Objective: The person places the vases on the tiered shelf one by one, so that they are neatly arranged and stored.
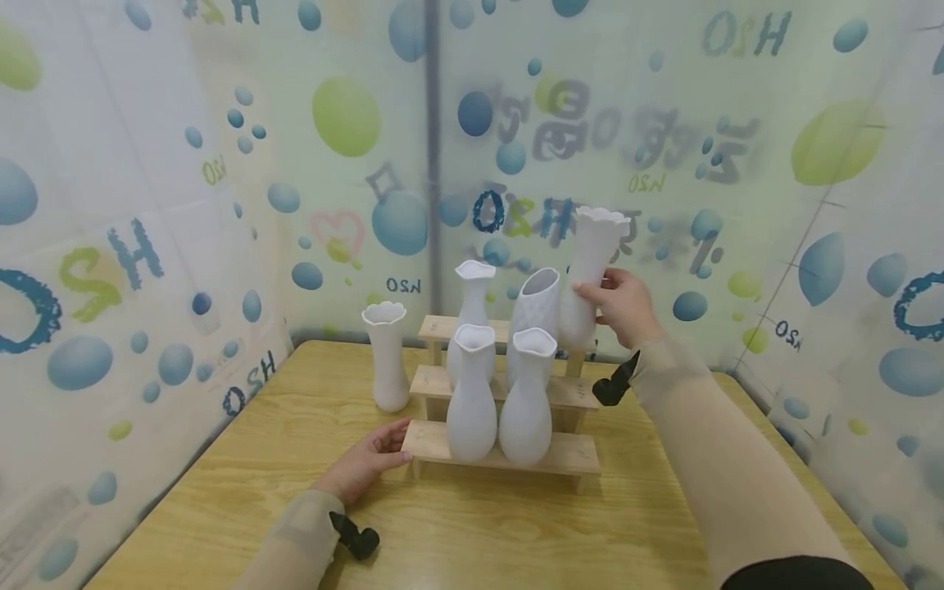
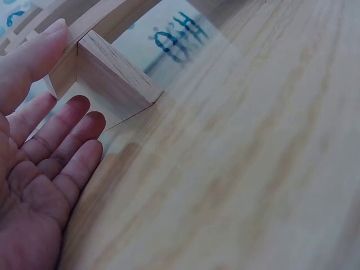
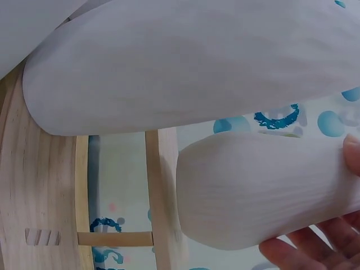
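My right hand [image 1: 625, 307] grips a white vase [image 1: 593, 258] with a scalloped rim, thumb on the near side and fingers behind. In the right wrist view the vase's rounded base [image 3: 225, 197] is right at the edge of the top tier [image 3: 169, 191]. At the left end of the wooden three-tier stand [image 1: 424, 438], my left hand [image 1: 365, 463] holds the lowest board, thumb at its front edge, index finger by the leg [image 2: 118, 79]. Two narrow-necked vases [image 1: 472, 410] [image 1: 526, 410] stand on the lowest tier. Behind them are another flared vase [image 1: 474, 299] and a slant-mouthed textured vase [image 1: 538, 303].
A scalloped white vase [image 1: 388, 360] stands on the wooden table [image 1: 295, 410] left of the stand. Printed curtains [image 1: 347, 205] enclose the table at the back and sides. The standing vases are close together, beside the held one.
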Motion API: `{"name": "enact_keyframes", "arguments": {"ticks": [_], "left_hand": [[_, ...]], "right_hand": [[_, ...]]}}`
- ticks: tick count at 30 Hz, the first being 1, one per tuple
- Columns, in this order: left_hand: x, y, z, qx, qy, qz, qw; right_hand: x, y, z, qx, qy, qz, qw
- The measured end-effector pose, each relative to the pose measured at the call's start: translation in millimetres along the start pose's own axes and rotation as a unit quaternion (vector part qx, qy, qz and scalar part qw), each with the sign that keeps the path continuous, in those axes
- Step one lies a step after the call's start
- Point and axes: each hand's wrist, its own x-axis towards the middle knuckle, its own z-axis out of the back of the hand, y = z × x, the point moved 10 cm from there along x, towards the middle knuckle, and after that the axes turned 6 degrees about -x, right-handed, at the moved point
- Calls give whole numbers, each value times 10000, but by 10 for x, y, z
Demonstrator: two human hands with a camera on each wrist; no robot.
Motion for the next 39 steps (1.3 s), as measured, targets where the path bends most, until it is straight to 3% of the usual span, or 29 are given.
{"name": "enact_keyframes", "arguments": {"ticks": [12, 39], "left_hand": [[3, 9, -2, -1, 36, -10, 10000], [7, 8, -1, 3, 94, -39, 9999]], "right_hand": [[61, 25, -153, -79, 96, -14, 9999], [154, -17, -259, -312, -10, -151, 9994]]}}
